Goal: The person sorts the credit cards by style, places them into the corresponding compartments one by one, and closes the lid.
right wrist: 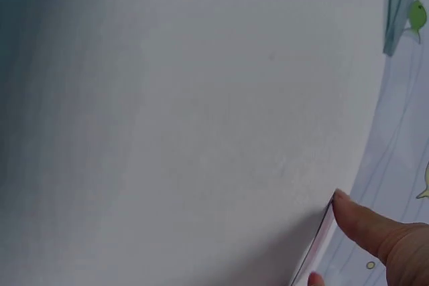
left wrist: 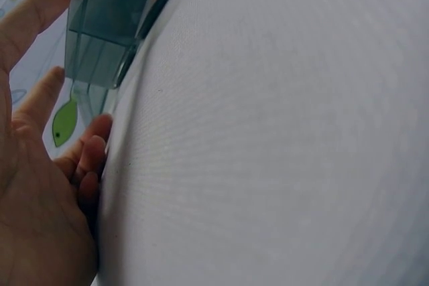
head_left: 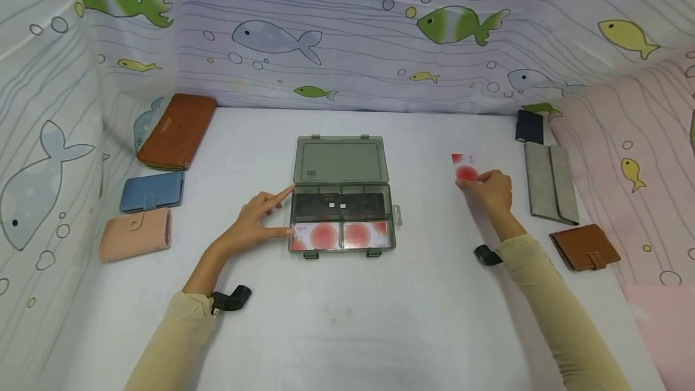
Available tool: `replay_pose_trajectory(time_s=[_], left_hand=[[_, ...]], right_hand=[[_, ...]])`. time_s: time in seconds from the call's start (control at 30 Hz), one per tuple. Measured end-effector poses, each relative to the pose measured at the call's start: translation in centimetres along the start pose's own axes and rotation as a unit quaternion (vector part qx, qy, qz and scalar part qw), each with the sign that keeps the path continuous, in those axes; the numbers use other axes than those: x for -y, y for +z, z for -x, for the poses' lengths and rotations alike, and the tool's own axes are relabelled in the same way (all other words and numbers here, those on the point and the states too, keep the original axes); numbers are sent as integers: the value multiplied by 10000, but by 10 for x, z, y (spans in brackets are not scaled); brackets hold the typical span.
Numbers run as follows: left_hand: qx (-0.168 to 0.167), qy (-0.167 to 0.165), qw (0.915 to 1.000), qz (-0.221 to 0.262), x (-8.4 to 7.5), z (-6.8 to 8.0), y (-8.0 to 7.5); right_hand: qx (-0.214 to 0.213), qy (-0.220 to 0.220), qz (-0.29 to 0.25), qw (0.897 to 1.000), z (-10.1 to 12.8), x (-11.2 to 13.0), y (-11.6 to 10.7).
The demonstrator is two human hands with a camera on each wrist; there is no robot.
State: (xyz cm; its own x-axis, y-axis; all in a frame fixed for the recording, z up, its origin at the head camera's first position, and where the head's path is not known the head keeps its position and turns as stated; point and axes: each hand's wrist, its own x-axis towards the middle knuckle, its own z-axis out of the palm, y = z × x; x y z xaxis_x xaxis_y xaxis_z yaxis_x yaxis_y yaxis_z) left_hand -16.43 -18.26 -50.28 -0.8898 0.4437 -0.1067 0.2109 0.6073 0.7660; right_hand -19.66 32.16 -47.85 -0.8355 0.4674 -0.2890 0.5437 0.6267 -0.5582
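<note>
A green see-through plastic box (head_left: 291,216) lies with its lid (head_left: 341,158) folded back at the middle of the table. Black cards (head_left: 312,209) marked VIP lie in its back part; a pink-and-white card lies in each of the two front compartments, left (head_left: 323,236) and right (head_left: 358,235). My left hand (head_left: 247,228) touches the box's left side, index finger and thumb stretched out; the left wrist view shows the box wall (left wrist: 100,21) by the fingertips. To the right of the box, my right hand (head_left: 494,193) pinches another pink-and-white card (head_left: 465,168) by its near edge.
At left lie a brown zip wallet (head_left: 179,130), a blue wallet (head_left: 152,190) and a pink wallet (head_left: 136,235). At right are a small dark case (head_left: 529,127), a grey wallet (head_left: 551,183) and a brown wallet (head_left: 583,246). Fish-print cloth (head_left: 358,77) walls the table.
</note>
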Motion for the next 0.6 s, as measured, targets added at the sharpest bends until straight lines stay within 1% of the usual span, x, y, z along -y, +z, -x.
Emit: replay_pose_trajectory(time_s=[0.13,0.3,0.47,0.6], left_hand=[[-6,19,10000,8,0,0,0],[-11,18,10000,-24,1,0,1],[-8,-27,10000,3,1,1,1],[-13,-22,10000,28,0,1,0]], right_hand=[[-39,145,-29,9999,3,2,0],[17,304,-55,9995,5,3,1],[-132,211,-352,9991,5,4,2],[-351,-12,-728,9967,4,2,5]])
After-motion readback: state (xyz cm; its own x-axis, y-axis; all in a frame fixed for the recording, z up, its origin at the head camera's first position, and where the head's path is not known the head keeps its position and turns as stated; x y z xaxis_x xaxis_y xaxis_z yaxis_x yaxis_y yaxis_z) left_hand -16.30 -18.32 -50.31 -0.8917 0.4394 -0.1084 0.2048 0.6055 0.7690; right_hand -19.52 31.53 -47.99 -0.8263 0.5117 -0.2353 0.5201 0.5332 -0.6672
